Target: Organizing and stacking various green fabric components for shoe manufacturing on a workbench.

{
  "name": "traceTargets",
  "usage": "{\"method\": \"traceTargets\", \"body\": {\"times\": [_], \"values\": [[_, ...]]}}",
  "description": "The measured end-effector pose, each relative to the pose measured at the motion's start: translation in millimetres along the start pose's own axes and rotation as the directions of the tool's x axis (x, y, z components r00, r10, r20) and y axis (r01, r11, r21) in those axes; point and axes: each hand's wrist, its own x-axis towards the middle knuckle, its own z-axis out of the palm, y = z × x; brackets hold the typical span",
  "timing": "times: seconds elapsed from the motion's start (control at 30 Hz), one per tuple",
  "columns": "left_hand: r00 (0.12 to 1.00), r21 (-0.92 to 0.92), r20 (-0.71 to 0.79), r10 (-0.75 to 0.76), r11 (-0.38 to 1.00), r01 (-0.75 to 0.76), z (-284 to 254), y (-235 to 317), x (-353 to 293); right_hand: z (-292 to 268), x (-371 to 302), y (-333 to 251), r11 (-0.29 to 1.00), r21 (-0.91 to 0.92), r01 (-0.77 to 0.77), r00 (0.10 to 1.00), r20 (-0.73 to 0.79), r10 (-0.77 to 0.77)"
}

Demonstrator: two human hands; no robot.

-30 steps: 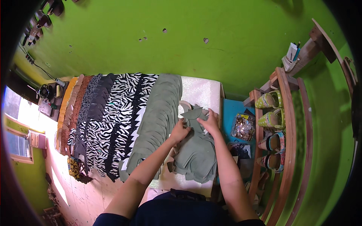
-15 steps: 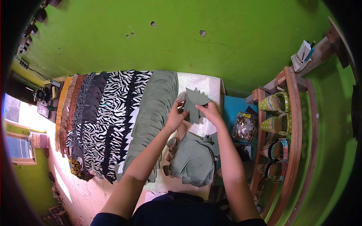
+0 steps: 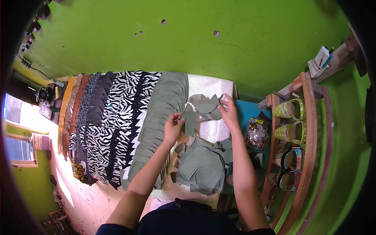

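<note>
My left hand (image 3: 173, 128) pinches a curved grey-green cut piece (image 3: 190, 122), which looks like leather or synthetic leather, near the middle of the table. To its right, my right hand (image 3: 228, 111) has its fingers closed at the edge of another grey-green cut piece (image 3: 213, 103). Several similar pieces lie loosely under and between the hands. A heap of grey-green pieces (image 3: 201, 166) sits closer to me, between my forearms. Along the left of my hands runs a long band of overlapping grey-green pieces (image 3: 161, 105).
Further left lie overlapping rows of zebra-print pieces (image 3: 121, 94), with dark, brown and yellow rows beyond. At right, a clear container (image 3: 257, 134) of shiny bits sits on a blue surface (image 3: 244, 111). A wooden rack (image 3: 307, 129) holds patterned sandals (image 3: 288, 131). A green wall (image 3: 188, 43) rises behind.
My hands have moved apart. The left has drawn nearer to me and leftward with a single piece; the right has shifted right and slightly away, beside other loose pieces.
</note>
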Motion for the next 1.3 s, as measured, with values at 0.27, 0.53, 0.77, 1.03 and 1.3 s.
{"method": "traceTargets", "body": {"times": [0.27,0.53,0.77,1.03,1.3], "values": [[0.986,0.403,0.003,0.169,0.902,-0.156,-8,-11,-17,-7,-4,-22,0.983,0.171,-0.064,0.998,0.024,0.061],[0.974,0.208,0.116,0.194,0.954,-0.215,5,15,-29,2,-32,-43,0.943,0.326,-0.07,0.99,0.136,0.027],[0.982,-0.104,0.189,0.001,0.994,0.019,17,22,-60,41,-90,-38,0.962,0.272,-0.016,0.962,0.267,-0.06],[0.929,0.493,0.369,0.043,0.838,-0.234,-31,28,-97,52,-134,-30,0.97,-0.178,0.166,0.886,0.458,-0.067],[0.872,-0.115,0.397,-0.286,0.927,0.356,-86,11,-123,95,-180,-43,0.935,0.27,-0.231,0.924,0.363,0.124]]}}
